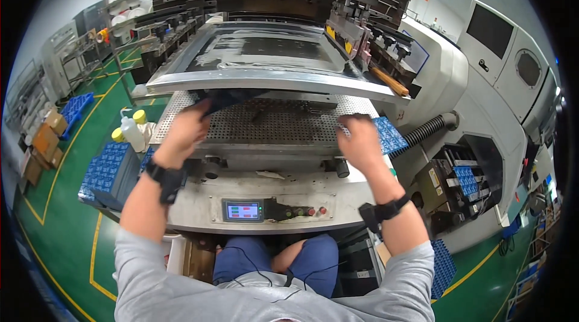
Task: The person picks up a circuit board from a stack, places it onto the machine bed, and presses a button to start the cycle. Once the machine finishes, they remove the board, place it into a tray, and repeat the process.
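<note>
My left hand (188, 127), slightly blurred, is closed on a dark blue flat board (230, 100) above the left part of a perforated metal plate (241, 132). The board reaches beneath the raised framed printing screen (271, 77), which hides part of it. My right hand (362, 141) hovers over the plate's right edge, its fingers loosely bent and the thumb apart, with nothing visible in them. Grey-white paste (211, 53) is smeared across the screen. Beside my right hand lies a blue patterned panel (389, 134).
Stacked blue panels (114, 168) stand at left, near a white squeeze bottle (131, 130). A small control screen (242, 210) and buttons sit on the machine's front. A wooden-handled tool (389, 81) lies at the frame's right. Another machine (467, 183) stands at right with a ribbed hose (425, 133).
</note>
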A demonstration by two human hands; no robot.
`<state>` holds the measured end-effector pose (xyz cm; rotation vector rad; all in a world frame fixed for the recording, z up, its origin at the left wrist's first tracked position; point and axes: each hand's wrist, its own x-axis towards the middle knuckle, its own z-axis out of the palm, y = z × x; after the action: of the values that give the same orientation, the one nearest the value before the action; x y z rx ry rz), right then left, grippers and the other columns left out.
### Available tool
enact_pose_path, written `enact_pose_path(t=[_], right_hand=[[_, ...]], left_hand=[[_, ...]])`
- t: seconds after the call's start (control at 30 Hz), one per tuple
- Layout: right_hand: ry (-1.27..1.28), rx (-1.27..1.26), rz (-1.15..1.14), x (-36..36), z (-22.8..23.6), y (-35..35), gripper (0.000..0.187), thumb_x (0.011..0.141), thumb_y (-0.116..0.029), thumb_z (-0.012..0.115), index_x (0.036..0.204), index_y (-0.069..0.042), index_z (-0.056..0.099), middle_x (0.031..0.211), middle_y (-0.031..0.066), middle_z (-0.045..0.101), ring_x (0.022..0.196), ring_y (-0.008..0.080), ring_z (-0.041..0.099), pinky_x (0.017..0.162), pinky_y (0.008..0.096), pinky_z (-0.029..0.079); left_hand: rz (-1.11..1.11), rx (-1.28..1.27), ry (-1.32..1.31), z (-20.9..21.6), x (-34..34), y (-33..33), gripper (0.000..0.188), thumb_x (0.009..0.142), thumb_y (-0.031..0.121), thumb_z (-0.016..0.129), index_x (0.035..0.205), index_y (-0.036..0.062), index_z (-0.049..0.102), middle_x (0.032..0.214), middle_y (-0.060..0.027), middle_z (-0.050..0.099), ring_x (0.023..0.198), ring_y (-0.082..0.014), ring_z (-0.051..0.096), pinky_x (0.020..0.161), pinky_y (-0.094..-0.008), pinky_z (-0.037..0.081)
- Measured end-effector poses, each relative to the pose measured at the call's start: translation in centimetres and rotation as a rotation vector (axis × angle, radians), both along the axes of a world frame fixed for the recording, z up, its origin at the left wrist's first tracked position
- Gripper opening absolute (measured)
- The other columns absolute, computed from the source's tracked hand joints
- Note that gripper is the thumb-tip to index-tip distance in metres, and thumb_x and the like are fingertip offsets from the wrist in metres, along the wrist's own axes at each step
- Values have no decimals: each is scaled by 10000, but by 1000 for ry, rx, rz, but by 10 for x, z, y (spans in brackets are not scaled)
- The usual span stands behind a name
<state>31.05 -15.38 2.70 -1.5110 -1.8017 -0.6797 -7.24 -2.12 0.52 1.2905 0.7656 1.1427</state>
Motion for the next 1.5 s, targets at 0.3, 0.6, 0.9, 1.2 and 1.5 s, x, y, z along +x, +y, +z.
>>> enact_pose_path(t=[0.3,0.6,0.9,1.2,1.5], right_hand=[[112,-55,-102,-38,-37,91,369,833,-155,661,1188,-69,610,1094,202,616,1035,415,566,921,484,474],[125,-89,-109,-25,-47,95,338,843,-150,659,1168,-60,631,1142,214,647,1089,417,570,972,487,447],[107,-150,-13,-24,-46,100,348,873,-166,651,1195,-34,635,1180,209,646,1128,420,557,1005,464,434],[108,-231,-26,-27,-45,93,361,910,-181,630,1246,-48,630,1293,170,607,1225,376,518,1070,431,401],[112,-210,-36,-26,-48,95,353,906,-180,628,1234,-50,639,1266,165,621,1208,374,530,1055,442,411]], left_hand=[[-151,391,242,-6,99,77,381,1009,370,525,1064,21,669,620,-25,508,522,-169,439,512,-313,357],[209,757,879,-10,73,32,404,916,297,659,1241,63,606,1184,-198,641,1085,-367,623,928,-414,491],[111,859,881,-10,72,31,458,918,330,670,1295,79,601,1326,-181,576,1247,-359,534,1032,-407,439],[196,858,949,-13,74,28,559,909,445,646,1317,67,590,1359,-172,562,1268,-354,514,1060,-413,426],[189,852,994,-11,73,27,547,902,411,672,1348,111,572,1390,-167,535,1272,-354,516,1050,-408,436]])
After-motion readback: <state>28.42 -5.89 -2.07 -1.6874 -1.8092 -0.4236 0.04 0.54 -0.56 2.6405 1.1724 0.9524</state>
